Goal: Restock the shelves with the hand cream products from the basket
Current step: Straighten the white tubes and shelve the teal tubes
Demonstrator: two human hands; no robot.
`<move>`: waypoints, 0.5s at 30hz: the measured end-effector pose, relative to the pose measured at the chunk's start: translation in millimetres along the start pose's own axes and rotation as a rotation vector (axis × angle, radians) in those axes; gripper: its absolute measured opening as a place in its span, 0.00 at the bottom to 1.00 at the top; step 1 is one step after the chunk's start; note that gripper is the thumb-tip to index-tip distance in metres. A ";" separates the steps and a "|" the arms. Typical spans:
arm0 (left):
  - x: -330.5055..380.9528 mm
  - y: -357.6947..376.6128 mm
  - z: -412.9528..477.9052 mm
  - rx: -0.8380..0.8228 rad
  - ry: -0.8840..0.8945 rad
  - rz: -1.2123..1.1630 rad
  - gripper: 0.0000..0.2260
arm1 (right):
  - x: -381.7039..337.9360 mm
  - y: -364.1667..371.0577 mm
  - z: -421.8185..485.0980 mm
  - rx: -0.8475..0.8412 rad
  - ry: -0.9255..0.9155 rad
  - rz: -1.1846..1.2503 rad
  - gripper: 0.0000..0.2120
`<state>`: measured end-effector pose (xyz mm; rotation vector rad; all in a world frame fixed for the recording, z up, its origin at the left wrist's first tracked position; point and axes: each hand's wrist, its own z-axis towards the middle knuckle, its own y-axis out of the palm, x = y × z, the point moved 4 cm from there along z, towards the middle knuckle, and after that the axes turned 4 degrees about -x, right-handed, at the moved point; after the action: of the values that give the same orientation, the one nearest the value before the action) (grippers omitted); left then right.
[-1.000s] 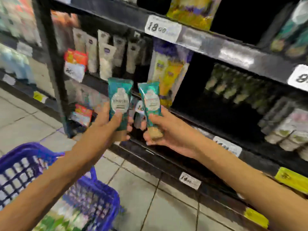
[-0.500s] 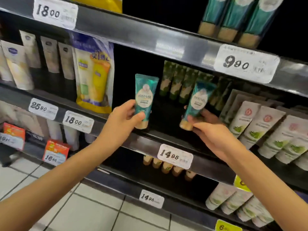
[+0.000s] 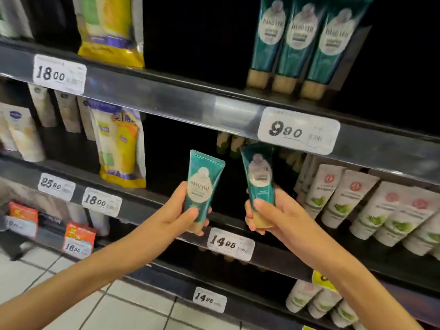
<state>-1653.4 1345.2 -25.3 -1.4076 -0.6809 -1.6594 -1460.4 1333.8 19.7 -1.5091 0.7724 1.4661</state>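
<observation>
My left hand (image 3: 181,216) grips a teal hand cream tube (image 3: 202,184) with a beige cap, held upright in front of the middle shelf. My right hand (image 3: 269,215) grips a second teal hand cream tube (image 3: 258,177), tilted slightly left, just right of the first. Three matching teal tubes (image 3: 297,44) stand cap-down on the upper shelf (image 3: 190,101), above the 9.90 price tag (image 3: 297,131). The basket is out of view.
Yellow refill pouches (image 3: 119,148) stand on the middle shelf at the left. White tubes with green leaves (image 3: 371,206) lie at the right. A dark gap on the middle shelf lies behind my hands. Price tags line the shelf edges; a tiled floor (image 3: 119,310) is below.
The view has risen, and the upper shelf's teal tubes now show fully. Both hands have lifted their tubes and drawn closer together; the right tube has come back out from the middle shelf.
</observation>
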 end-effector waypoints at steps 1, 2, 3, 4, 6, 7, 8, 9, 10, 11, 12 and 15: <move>8.4 0.4 -7.6 -0.025 -0.007 0.001 0.21 | -5.3 3.4 -10.2 -0.021 0.008 -0.064 0.06; 18.9 1.3 -14.0 -0.048 -0.002 0.005 0.22 | -9.8 7.0 -21.4 -0.045 0.014 -0.117 0.09; 32.2 2.6 -18.4 -0.071 0.022 0.015 0.21 | -15.1 10.3 -32.8 -0.065 0.017 -0.138 0.12; 48.5 4.8 -20.9 -0.091 0.067 0.023 0.21 | -22.7 12.9 -44.5 -0.074 0.015 -0.122 0.15; 87.5 12.3 -20.2 -0.108 0.195 0.042 0.21 | -44.7 14.3 -64.5 -0.097 -0.007 -0.058 0.19; 107.8 17.1 -17.7 -0.100 0.272 0.076 0.20 | -58.6 13.8 -71.6 -0.104 -0.028 -0.039 0.20; 126.3 21.5 -13.5 -0.074 0.349 0.122 0.19 | -73.2 11.6 -76.6 -0.101 -0.064 -0.037 0.19; 142.6 24.4 -8.1 -0.028 0.414 0.165 0.17 | -87.6 7.6 -79.1 -0.080 -0.112 -0.040 0.18; 156.1 24.5 -1.5 0.029 0.463 0.199 0.16 | -101.0 1.9 -78.5 -0.038 -0.164 -0.054 0.18; 167.0 22.5 6.4 0.084 0.495 0.221 0.15 | -114.0 -4.4 -76.3 0.026 -0.210 -0.072 0.18; 177.0 19.3 15.2 0.128 0.520 0.241 0.14 | -126.3 -12.8 -72.3 0.117 -0.252 -0.090 0.18; 198.4 5.7 45.6 0.240 0.555 0.352 0.13 | -160.5 -40.3 -56.6 0.416 -0.370 -0.248 0.18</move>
<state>-1629.4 1330.8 176.5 -0.7848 -0.2786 -1.5244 -1417.7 1278.7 180.0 -0.9469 0.5946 1.2531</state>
